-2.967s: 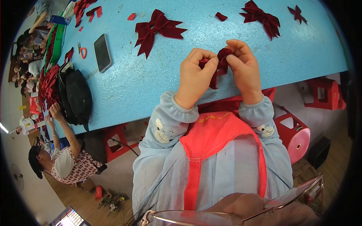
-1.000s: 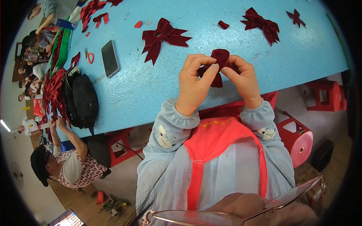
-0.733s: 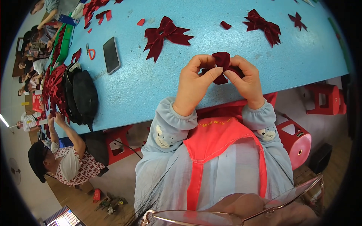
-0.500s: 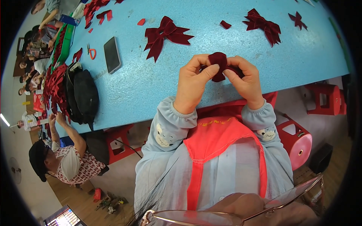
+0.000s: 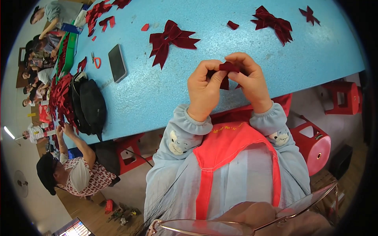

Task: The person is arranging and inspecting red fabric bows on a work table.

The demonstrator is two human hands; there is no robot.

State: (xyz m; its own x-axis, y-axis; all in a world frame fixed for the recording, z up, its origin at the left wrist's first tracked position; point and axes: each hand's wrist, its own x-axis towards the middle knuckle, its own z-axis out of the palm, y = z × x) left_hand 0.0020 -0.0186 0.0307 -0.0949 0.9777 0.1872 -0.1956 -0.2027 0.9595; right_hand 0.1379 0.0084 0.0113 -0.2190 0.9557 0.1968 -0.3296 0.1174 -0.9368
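Note:
A dark red velvet ribbon piece [image 5: 228, 67] is pinched between my two hands over the near edge of the blue table. My left hand [image 5: 204, 89] has its thumb and forefinger closed on the ribbon's left side. From the other side my right hand [image 5: 251, 83] grips it, thumb near the left thumb, forefinger arched above. Short ends of the ribbon hang below the thumbs; the rest is hidden by my fingers. Beyond my hands lie a velvet bow [image 5: 170, 38] with notched tails, a second layered bow [image 5: 272, 26] and a smaller bow [image 5: 310, 15].
Ribbon scraps [image 5: 232, 25] dot the blue table [image 5: 157, 94]. To the left are a phone [image 5: 117, 63], orange-handled scissors [image 5: 95, 61], a black bag [image 5: 91, 105], a ribbon pile [image 5: 61, 96] and a green tray [image 5: 70, 53]. A co-worker [image 5: 80, 169] sits beyond; red stools [image 5: 315, 147] stand right.
The ribbon was spread upright between my fingers; now it is folded over and mostly covered. My right fingers have risen and curled over it. The view has shifted slightly.

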